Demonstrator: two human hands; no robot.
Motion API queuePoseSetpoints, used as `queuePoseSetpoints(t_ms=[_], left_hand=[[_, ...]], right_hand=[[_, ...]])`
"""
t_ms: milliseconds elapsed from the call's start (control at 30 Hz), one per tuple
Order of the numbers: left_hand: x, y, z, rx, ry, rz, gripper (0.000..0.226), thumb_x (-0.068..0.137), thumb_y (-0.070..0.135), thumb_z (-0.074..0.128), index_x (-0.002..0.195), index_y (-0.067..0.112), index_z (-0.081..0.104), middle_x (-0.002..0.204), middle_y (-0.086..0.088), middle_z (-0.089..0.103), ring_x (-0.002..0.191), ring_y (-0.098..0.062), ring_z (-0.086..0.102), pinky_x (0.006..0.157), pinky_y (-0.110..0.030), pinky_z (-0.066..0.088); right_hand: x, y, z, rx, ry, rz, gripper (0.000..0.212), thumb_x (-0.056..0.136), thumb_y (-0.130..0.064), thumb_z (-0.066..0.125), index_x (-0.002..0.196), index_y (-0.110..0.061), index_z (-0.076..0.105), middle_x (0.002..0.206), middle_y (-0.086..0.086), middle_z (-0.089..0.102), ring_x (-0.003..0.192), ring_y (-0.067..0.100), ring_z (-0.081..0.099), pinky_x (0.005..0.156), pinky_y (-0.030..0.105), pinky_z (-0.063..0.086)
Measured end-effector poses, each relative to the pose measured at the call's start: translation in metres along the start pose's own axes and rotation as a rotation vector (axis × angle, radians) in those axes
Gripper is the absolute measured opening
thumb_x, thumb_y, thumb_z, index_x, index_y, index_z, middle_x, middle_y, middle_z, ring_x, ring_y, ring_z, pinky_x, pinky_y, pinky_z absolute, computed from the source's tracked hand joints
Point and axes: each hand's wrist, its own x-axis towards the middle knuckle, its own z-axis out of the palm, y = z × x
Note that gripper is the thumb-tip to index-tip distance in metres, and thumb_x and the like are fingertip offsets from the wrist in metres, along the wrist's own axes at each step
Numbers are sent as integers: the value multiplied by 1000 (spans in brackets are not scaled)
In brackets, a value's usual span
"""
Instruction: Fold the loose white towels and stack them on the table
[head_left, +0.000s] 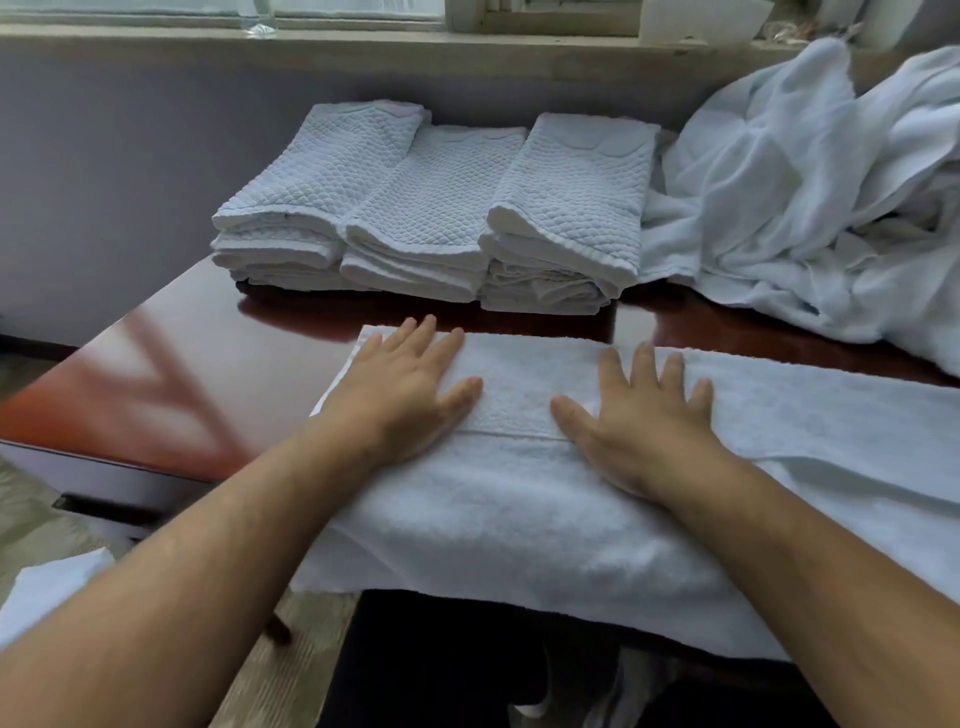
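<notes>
Head view: single towel laid flat at the near edge of the tabletop, directly under and in front of both hands. Its long axis runs left to right. A lengthwise fold edge crosses beneath the palms, and the near part hangs over the near edge of the tabletop. The left end of the towel lies just beyond the left hand. To the right the cloth runs well past the right hand and out of view, so that end cannot be seen.

Both hands rest palm down on the towel with fingers straight, slightly spread and pointing to the far side. The thumbs turn inward toward each other. The hands are apart, with a strip of bare towel between them, and neither grips anything; they press the cloth flat. Both forearms reach in from the near side, roughly level with each other.

Judged from this layout, a crosswise fold would come next. The left hand is placed to lift the left end, while the right hand would need to reach further right.

Far of the towel, three stacks of folded towels sit side by side, touching. A loose heap of unfolded towels lies at the far right, against the rightmost stack. A window ledge runs behind.
</notes>
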Motion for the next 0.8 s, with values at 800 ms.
queuePoseSetpoints(t_ms=[800], left_hand=[[19,209,29,4,-30,563,71,95,72,20,158,46,3,169,9,-4,155,-12,-6,126,-39,-2]], right_hand=[[-27,205,-24,74,154,382,78,92,-72,13,161,-35,8,171,-4,-4,155,32,-7,124,49,-1]])
